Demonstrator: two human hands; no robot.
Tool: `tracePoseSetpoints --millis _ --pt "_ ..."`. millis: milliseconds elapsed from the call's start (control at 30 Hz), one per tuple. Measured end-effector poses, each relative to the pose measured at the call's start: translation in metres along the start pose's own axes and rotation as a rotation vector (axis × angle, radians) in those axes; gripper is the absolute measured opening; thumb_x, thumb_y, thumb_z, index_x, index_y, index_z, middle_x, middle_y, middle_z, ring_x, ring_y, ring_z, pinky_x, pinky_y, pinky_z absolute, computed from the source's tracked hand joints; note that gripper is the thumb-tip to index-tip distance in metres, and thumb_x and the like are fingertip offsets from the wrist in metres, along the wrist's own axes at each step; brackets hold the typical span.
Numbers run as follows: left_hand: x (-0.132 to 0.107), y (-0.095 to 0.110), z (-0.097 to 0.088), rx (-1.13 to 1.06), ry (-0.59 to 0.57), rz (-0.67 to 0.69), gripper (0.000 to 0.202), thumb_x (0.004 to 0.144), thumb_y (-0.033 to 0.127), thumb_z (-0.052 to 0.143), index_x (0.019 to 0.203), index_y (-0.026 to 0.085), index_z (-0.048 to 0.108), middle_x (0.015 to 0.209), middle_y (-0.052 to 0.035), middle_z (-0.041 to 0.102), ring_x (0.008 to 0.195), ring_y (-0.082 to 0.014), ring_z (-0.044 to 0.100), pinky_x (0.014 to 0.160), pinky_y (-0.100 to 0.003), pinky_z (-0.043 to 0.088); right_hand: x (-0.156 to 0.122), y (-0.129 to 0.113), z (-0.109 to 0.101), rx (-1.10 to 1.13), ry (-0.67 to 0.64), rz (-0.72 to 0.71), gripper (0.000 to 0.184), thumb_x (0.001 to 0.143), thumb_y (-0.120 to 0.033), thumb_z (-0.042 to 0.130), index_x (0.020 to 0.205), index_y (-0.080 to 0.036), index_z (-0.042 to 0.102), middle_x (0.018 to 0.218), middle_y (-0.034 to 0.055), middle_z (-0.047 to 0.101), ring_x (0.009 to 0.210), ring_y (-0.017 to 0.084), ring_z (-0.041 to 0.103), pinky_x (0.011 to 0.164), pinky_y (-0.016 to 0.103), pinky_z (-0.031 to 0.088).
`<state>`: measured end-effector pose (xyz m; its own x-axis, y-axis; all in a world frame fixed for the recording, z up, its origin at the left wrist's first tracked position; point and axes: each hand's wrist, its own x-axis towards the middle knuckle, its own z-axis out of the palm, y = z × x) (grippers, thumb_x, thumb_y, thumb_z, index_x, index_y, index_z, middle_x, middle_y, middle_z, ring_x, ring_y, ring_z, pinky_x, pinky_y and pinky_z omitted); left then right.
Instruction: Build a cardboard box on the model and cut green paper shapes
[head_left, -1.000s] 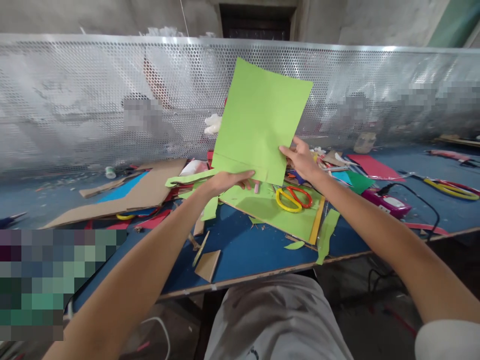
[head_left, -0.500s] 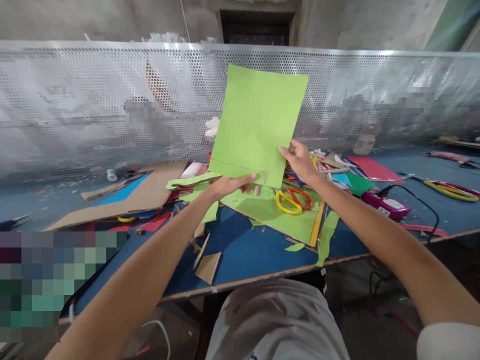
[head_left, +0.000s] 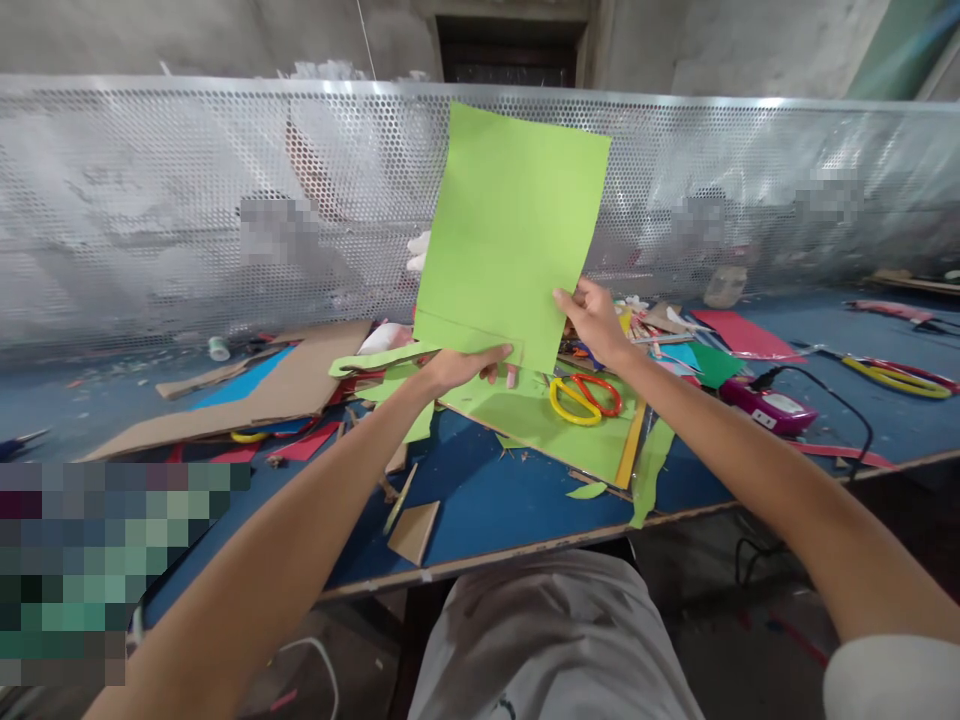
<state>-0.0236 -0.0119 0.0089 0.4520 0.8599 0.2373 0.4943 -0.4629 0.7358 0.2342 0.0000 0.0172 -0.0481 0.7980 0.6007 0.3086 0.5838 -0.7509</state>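
Observation:
A green sheet of paper (head_left: 514, 220) is held up, tilted, above the blue table, with a faint pencil line across its lower part. My left hand (head_left: 472, 368) pinches its bottom edge, thumb on the near face and fingers behind. My right hand (head_left: 596, 318) grips the right edge near the lower corner, also thumb in front. Under the sheet lie scissors (head_left: 585, 398) with one yellow and one red handle loop; the sheet hides their blades. They rest on a green board (head_left: 525, 430) that has a yellow strip (head_left: 630, 455) along its right side.
Brown cardboard (head_left: 300, 375) lies left, among red and blue scraps. To the right are a purple device (head_left: 772, 405) with a black cord, a red sheet (head_left: 746, 333) and another pair of scissors (head_left: 896, 378). A perforated metal screen (head_left: 187, 200) stands behind the table (head_left: 480, 500).
The green sheet has tipped slightly more upright, its top edge now higher in view. Both hands keep their hold, and the view has shifted a little.

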Motion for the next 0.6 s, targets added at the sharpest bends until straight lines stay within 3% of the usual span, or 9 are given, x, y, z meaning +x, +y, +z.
tracePoseSetpoints --millis 67,133,267,367,467,600 --pt "0.006 -0.007 0.002 -0.043 0.054 -0.046 0.059 0.085 0.071 0.065 0.049 0.023 0.065 0.067 -0.0081 0.072 0.065 -0.0186 0.056 0.069 -0.031 0.047 0.001 -0.002 -0.002 -0.007 -0.017 0.053 0.052 0.102 -0.068 0.051 0.131 -0.025 0.054 0.108 0.0094 0.074 0.077 0.019 0.069 0.063 0.031 0.056" --pt "0.013 -0.016 0.002 -0.133 0.135 -0.05 0.053 0.086 0.066 0.067 0.061 0.021 0.075 0.062 -0.0067 0.067 0.059 -0.0168 0.052 0.062 -0.031 0.043 0.002 -0.007 -0.008 -0.093 -0.147 0.117 0.042 0.107 -0.06 0.044 0.128 -0.025 0.054 0.104 0.0087 0.074 0.074 0.017 0.068 0.059 0.027 0.05" --pt "0.021 -0.025 0.0 -0.32 0.228 -0.109 0.046 0.086 0.061 0.069 0.083 0.017 0.082 0.057 -0.0029 0.06 0.051 -0.0135 0.046 0.053 -0.029 0.036 -0.005 -0.023 -0.024 -0.679 -0.766 0.266 0.033 0.106 -0.051 0.055 0.119 -0.021 0.06 0.083 0.0051 0.075 0.066 0.017 0.065 0.06 0.026 0.043" --pt "0.021 -0.021 -0.001 -0.388 0.313 -0.169 0.041 0.088 0.054 0.069 0.079 0.016 0.08 0.057 -0.0034 0.06 0.051 -0.0127 0.045 0.053 -0.028 0.036 -0.015 -0.033 -0.028 -1.024 -1.05 0.346 0.049 0.101 -0.058 0.062 0.129 -0.018 0.057 0.075 0.0046 0.074 0.064 0.02 0.064 0.058 0.029 0.039" --pt "0.021 -0.016 -0.001 -0.423 0.362 -0.17 0.04 0.089 0.051 0.07 0.07 0.016 0.076 0.055 -0.0035 0.058 0.053 -0.013 0.046 0.054 -0.027 0.037 -0.022 -0.036 -0.024 -1.17 -1.094 0.342 0.062 0.094 -0.066 0.068 0.127 -0.015 0.058 0.073 0.0057 0.073 0.061 0.022 0.063 0.057 0.031 0.037" --pt "0.022 -0.016 -0.002 -0.432 0.403 -0.135 0.037 0.09 0.047 0.07 0.068 0.016 0.072 0.055 -0.0044 0.059 0.053 -0.013 0.046 0.051 -0.027 0.035 -0.026 -0.038 -0.014 -1.169 -1.07 0.394 0.048 0.098 -0.061 0.063 0.099 -0.014 0.068 0.068 0.0071 0.069 0.055 0.019 0.058 0.057 0.033 0.037"
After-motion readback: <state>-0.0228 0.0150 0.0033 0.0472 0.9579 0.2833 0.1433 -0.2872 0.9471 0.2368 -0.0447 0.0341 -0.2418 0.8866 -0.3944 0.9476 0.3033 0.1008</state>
